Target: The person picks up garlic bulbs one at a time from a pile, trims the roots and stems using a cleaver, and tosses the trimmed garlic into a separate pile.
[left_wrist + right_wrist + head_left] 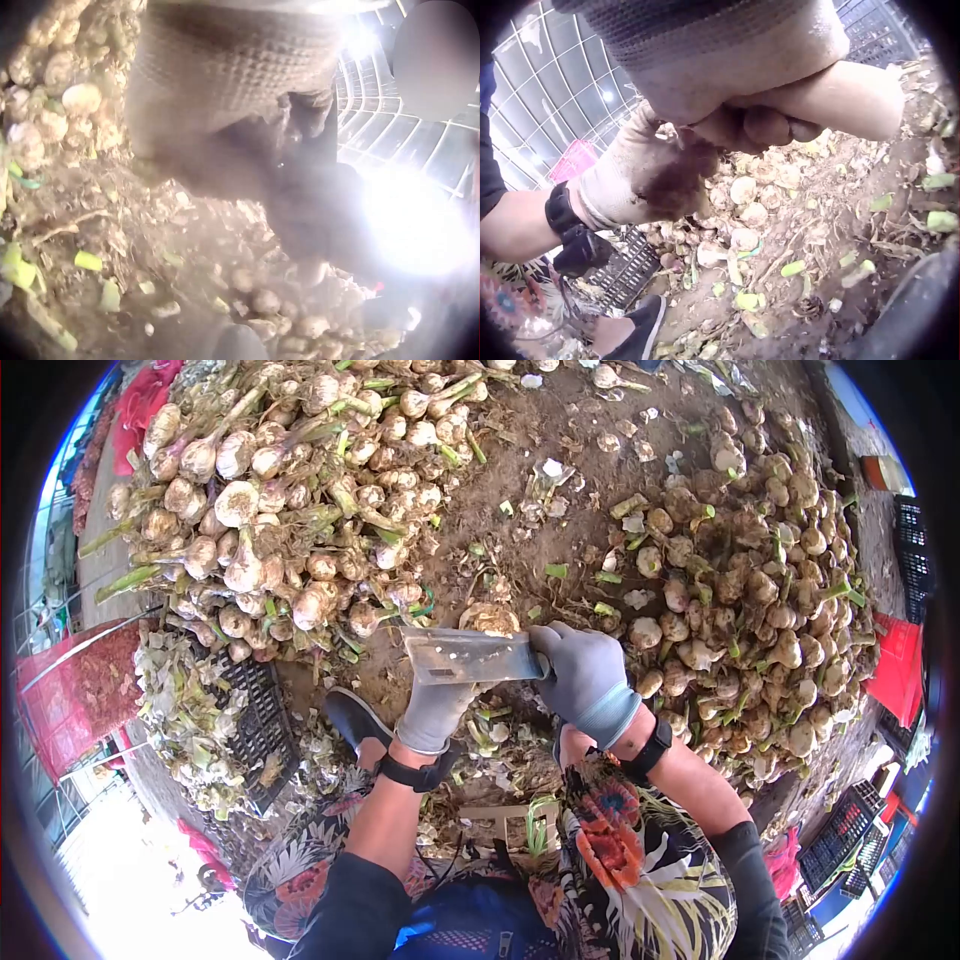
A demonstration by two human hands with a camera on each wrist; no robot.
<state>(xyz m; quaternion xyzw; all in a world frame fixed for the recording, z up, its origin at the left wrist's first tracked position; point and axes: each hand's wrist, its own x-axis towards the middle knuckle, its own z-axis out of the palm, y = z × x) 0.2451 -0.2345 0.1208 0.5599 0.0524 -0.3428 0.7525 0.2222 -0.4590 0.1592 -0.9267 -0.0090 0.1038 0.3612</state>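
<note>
In the head view, the gloved right hand (590,675) grips a broad metal cleaver (470,657), its blade lying crosswise to the left. Its pale wooden handle (840,101) sticks out of the right hand (727,60) in the right wrist view. The gloved left hand (435,710) is under and near the blade, its fingers mostly hidden; it appears curled round a garlic bulb (490,619) showing past the blade's far edge. From the right wrist, the left hand (645,172) looks curled close beside the right. The left wrist view is blurred round the glove (232,75).
Garlic with stems is heaped at the left (290,490); more bulbs form a pile at the right (760,590). A black crate (262,725) with peelings stands at lower left, near a shoe (352,718). Trimmed stem pieces litter the soil between the piles.
</note>
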